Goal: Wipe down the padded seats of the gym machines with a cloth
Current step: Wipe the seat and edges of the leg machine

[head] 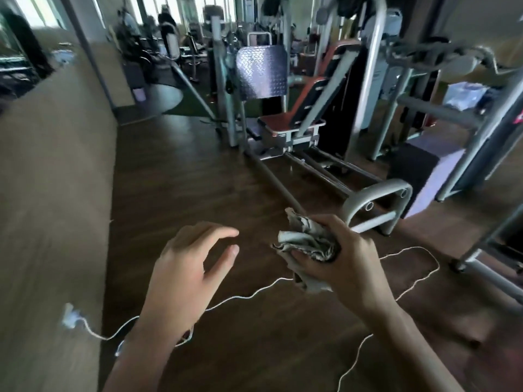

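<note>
Two hands are raised over the wooden floor (pixel 198 179), both well short of the padded seat (pixel 285 120). The right hand (pixel 348 258) grips a crumpled grey cloth (pixel 305 244), fingers and thumb curled round it, with loose folds sticking out on the side facing the seat. The left hand (pixel 192 267) holds nothing, its fingers loosely curved and spread, clear of the cloth. The orange-and-black seat sits on a grey-framed machine, facing a metal footplate (pixel 261 72). A white cable (pixel 249 297) lies on the floor, nearer the camera than the seat.
</note>
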